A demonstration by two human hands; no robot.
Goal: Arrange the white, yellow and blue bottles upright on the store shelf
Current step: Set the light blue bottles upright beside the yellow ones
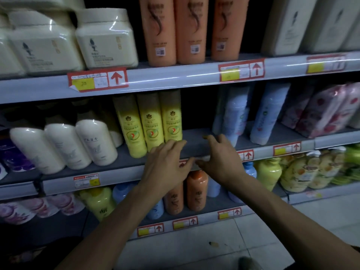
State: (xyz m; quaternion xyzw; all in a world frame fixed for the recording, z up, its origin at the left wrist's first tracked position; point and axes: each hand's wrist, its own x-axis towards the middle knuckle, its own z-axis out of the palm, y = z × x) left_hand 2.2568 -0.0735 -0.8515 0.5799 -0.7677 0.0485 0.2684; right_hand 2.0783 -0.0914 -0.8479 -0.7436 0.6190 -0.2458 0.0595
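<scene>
On the middle shelf [196, 142] three white bottles [64, 145] stand upright at the left, three yellow bottles [150, 121] in the middle and pale blue bottles [268, 114] at the right. A bare gap of shelf lies between the yellow and blue bottles. My left hand [167, 162] hovers at the shelf's front edge just below the rightmost yellow bottle, fingers spread and holding nothing. My right hand [220, 156] is beside it in front of the gap, fingers loosely spread, also holding nothing.
Cream tubs [105, 39] and orange bottles [191, 28] fill the upper shelf. Pink wrapped packs [321, 110] sit at the right of the middle shelf. The lower shelf holds orange bottles [196, 190], yellow bottles [268, 170] and blue ones. Tiled floor [214, 246] lies below.
</scene>
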